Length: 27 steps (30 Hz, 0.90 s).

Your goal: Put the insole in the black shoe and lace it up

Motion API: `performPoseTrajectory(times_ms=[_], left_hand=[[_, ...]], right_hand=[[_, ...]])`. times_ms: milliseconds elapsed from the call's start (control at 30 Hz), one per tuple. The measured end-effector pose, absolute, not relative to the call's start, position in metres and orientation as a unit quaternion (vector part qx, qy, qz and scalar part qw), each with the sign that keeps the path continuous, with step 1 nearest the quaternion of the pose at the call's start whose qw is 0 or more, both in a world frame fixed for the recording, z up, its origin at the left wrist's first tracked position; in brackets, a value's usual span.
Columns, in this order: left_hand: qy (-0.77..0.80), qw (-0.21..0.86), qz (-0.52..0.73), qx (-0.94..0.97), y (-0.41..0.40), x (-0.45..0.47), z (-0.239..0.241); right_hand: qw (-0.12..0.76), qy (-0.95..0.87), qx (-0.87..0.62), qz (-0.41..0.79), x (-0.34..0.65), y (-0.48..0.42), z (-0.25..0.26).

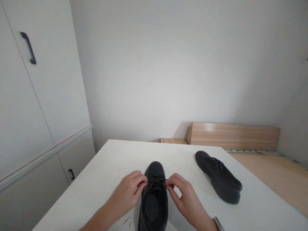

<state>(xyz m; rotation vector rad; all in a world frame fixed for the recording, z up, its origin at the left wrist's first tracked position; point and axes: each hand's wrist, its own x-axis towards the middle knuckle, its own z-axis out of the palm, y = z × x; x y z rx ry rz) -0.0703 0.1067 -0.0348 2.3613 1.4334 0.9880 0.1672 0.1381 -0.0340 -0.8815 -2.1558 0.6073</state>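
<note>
A black lace-up shoe (pixel 154 205) sits upright on the white table (pixel 96 186), its toe pointing away from me and its heel cut off by the lower edge of the view. Dark shoelaces (pixel 156 178) cross over its tongue. On the shoe's left side, my left hand (pixel 131 189) pinches a lace between thumb and fingertips. Opposite it, my right hand (pixel 181 192) pinches a lace at the shoe's right side. The lace ends are mostly hidden by my fingers.
A second black shoe (pixel 218 176) stands to the right, its laces tied. A white cabinet (pixel 53 80) with dark handles rises at the left. Beyond the table are a wooden headboard (pixel 235 136) and a bed base (pixel 264 173).
</note>
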Motion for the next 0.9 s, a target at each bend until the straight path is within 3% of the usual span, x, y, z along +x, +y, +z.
performPoseTrajectory(times_ms=[200, 300, 433, 667, 900], left_hand=[[0.465, 0.044, 0.368, 0.804, 0.105, -0.062, -0.039], [0.470, 0.001, 0.365, 0.804, 0.103, -0.059, -0.038], [0.491, 0.037, 0.333, 0.804, 0.097, -0.055, -0.037], [0.540, 0.084, 0.270, 0.793, 0.090, -0.049, -0.027], [0.576, 0.036, 0.203, 0.791, 0.097, -0.043, -0.020]], right_hand=[[0.392, -0.831, -0.359, 0.165, 0.168, 0.139, -0.043], [0.384, -0.827, -0.360, 0.197, 0.166, 0.136, -0.042], [0.373, -0.827, -0.354, 0.227, 0.163, 0.128, -0.036], [0.284, -0.866, -0.368, 0.184, 0.158, 0.114, -0.021], [0.246, -0.860, -0.437, 0.100, 0.142, 0.117, -0.022]])
